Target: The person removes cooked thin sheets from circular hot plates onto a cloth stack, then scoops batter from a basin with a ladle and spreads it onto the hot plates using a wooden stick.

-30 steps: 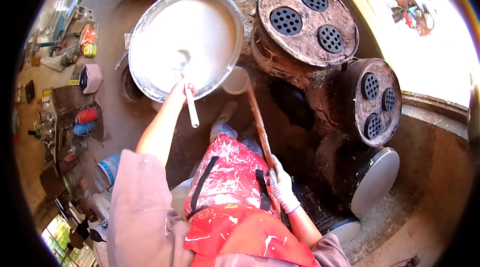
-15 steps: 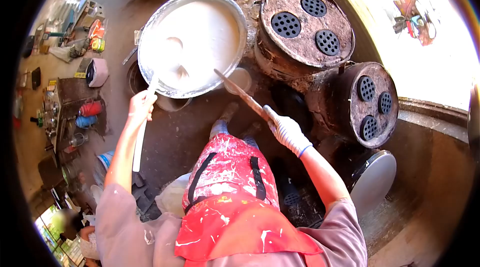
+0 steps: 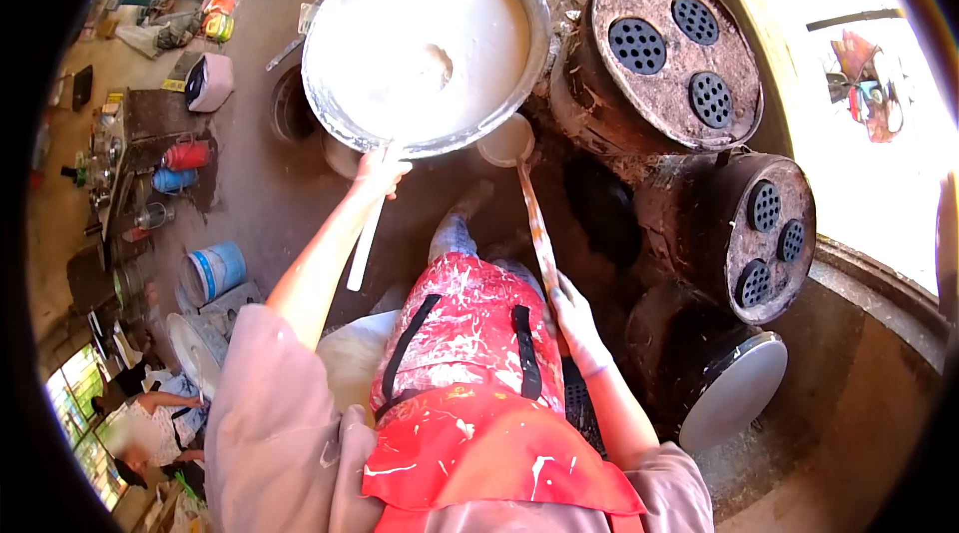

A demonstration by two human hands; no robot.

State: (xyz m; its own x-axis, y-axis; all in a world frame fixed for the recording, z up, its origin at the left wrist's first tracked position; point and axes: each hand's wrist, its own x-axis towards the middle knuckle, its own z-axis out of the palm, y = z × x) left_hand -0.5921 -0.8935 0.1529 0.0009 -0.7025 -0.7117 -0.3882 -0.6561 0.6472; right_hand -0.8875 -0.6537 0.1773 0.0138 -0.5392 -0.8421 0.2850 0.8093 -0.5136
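Fingers of left hand wrapped around pale handle at near rim of basin. White liquid held in basin. Stick gripped in gloved right hand, beside red apron.

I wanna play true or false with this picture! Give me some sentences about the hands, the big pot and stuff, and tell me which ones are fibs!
1. The left hand holds a pale handle. True.
2. The big round pot has black liquid in it. False: the liquid is creamy white.
3. The right hand wears a light-coloured glove. True.
4. The right hand is inside the pot. False: it is beside the apron, holding a long stick.
5. The red apron has white splashes on it. True.
6. The drum closest to the pot has five black discs with holes on top. False: it has three discs.
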